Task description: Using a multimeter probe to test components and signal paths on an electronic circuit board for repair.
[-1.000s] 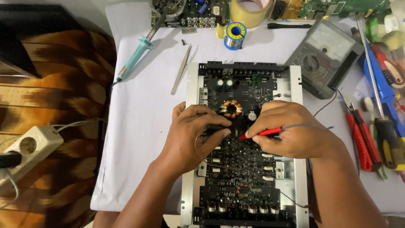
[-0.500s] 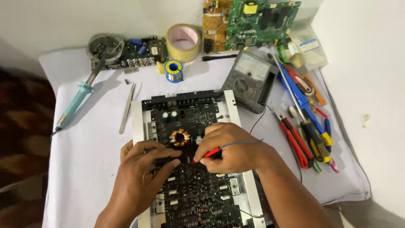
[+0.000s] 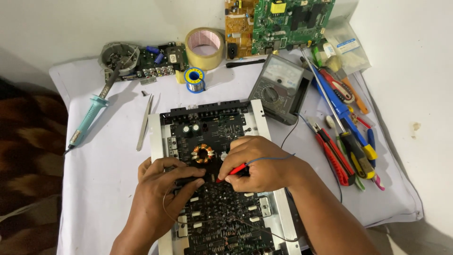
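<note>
Head view has swung back and to the left over the last second, so the white-covered tabletop (image 3: 108, 160) now shows whole, while both hands have stayed on the black amplifier circuit board in its silver metal frame (image 3: 212, 189). The right hand (image 3: 262, 165) stays closed around a red-tipped test probe (image 3: 234, 171), tip down just at 5 o'clock of the copper-wound ring coil (image 3: 203, 153). The left hand (image 3: 163, 191), fingers curled, presses a black probe (image 3: 188, 181) to the board at 7 o'clock of the coil. Probing seemingly continues at one spot. The grey analogue meter (image 3: 279, 87) lies at 1 o'clock of the board.
</note>
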